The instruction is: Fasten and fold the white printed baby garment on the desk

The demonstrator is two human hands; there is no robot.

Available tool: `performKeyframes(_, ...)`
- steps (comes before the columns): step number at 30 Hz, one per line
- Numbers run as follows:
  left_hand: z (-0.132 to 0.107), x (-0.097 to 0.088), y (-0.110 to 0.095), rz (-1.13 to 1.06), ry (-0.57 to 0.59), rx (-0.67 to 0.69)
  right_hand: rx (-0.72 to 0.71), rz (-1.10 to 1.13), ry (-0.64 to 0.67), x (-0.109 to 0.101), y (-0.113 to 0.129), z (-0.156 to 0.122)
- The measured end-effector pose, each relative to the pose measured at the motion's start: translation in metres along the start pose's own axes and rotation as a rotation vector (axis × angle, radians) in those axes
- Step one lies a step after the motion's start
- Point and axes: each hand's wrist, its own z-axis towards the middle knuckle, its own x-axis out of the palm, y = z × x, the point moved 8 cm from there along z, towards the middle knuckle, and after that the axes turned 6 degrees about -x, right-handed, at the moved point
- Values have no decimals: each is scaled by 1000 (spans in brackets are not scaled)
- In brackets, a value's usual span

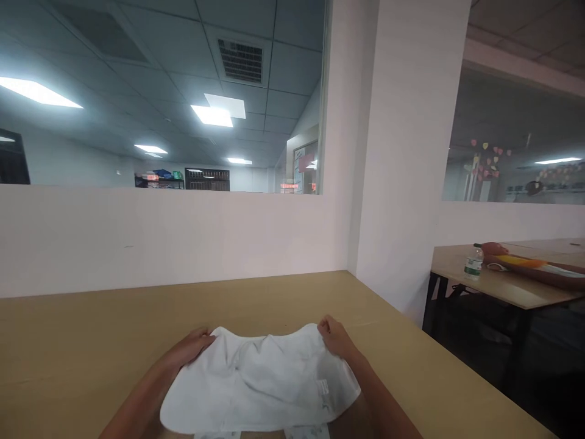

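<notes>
White cloth stretched between two closed hands

With the white cloth (269, 378) as the clock's centre, two pale printed strips (217, 436) peek from under its near edge, toward half past seven and half past four. A small white tag (323, 390) sits on the cloth at three. The left hand (198, 342) pinches the far left corner at ten, fingers curled in; the right hand (333, 335) grips the far right corner at two, also folded closed on fabric. The cloth spans the gap between both grips and spreads back toward six, creased in the middle. Around it extends a tan table (114, 341). Beyond, a white pillar (406, 152) rises at one. Past two o'clock, a clear bottle (473, 265) stands on a second table (530, 297). A wide window (159, 91) fills eleven, showing lit ceiling panels (212, 116).
</notes>
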Motion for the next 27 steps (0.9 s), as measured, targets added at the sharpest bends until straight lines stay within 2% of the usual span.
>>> performKeyframes(5, -44, 51, -73, -174, 221, 97, 1, 115, 23, 0, 4, 2)
performKeyframes(7, -72, 78, -105, -126, 395, 185, 20, 155, 31, -3, 4, 1)
performKeyframes(9, -90, 84, -127, 57, 341, 299, 47, 190, 45, -6, 2, -1)
performKeyframes(11, -95, 84, -135, 185, 245, 384, 69, 224, 66, -10, 0, -4)
performKeyframes(13, -86, 86, -127, 234, 209, 426, 74, 253, 66, -15, 2, -6)
performKeyframes(16, -57, 94, -94, 299, 168, 460, 51, 294, 11, -21, 13, -7)
performKeyframes(18, -42, 105, -71, 317, 156, 534, 20, 328, -34, -22, 28, -5)
performKeyframes(21, -33, 122, -47, 332, 106, 609, -56, 366, -85, -15, 59, 2)
performKeyframes(24, -34, 136, -37, 405, 73, 598, -139, 379, -60, 9, 95, 3)
performKeyframes(26, -37, 140, -38, 436, 74, 582, -203, 385, 54, 37, 118, -4)
performKeyframes(27, -39, 141, -39, 441, 79, 580, -254, 380, 156, 53, 130, -11)
